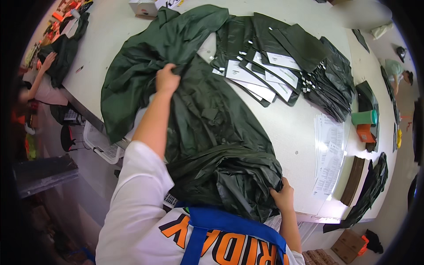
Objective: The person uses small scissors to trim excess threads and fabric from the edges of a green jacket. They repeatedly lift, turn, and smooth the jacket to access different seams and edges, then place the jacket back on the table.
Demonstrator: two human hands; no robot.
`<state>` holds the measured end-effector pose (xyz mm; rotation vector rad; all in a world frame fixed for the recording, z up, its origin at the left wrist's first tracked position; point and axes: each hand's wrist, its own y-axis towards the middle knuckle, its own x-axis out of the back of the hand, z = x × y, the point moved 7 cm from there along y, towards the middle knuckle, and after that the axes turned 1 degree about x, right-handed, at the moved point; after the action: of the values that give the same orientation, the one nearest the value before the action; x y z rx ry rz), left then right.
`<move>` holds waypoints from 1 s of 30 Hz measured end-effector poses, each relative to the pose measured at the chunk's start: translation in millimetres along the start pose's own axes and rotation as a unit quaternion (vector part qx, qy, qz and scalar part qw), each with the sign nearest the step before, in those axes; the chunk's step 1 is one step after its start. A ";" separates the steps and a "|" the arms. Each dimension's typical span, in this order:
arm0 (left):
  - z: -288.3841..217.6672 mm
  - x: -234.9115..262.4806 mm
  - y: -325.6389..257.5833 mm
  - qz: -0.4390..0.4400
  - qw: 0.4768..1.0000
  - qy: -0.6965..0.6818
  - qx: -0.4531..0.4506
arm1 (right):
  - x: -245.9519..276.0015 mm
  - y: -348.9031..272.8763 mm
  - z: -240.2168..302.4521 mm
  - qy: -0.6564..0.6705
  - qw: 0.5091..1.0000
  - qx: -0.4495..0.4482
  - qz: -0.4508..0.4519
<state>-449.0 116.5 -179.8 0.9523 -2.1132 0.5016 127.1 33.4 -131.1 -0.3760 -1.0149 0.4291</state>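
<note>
A large dark green garment of shiny, raincoat-like cloth [203, 110] lies spread and crumpled over the table, its near end bunched up against my front. My left hand [168, 79] reaches far forward, fingers closed on a fold near the garment's upper middle. At the near right, my right hand [283, 193] grips the bunched edge between thumb and fingers. Folds hide the fingertips of both hands. Just beyond the garment, to the right, lie several folded dark green pieces [300, 44] with white cards [249, 81] among them.
Printed paper sheets [329, 154] lie on the white table [287, 141] at right, near a green roll [365, 117], an orange box [365, 133] and brown cardboard [353, 181]. A white crate [104, 143] stands below the left edge. Other people work at far left and right.
</note>
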 end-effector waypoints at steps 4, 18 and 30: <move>-7.7 116.6 -36.2 -0.207 0.964 -0.130 -0.103 | 4.4 -2.0 5.2 -0.009 0.996 0.083 -0.006; -395.8 1.7 -26.6 0.092 0.869 0.139 -0.467 | 46.8 134.4 65.0 0.305 0.949 0.011 -0.073; -87.3 -38.4 -233.4 0.165 0.973 -0.147 -0.071 | 89.6 189.7 204.4 -0.053 0.910 0.281 -0.301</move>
<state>-212.9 36.3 -143.0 0.6248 -2.5587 0.3814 -42.1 262.1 -61.3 0.4812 -1.0058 0.1620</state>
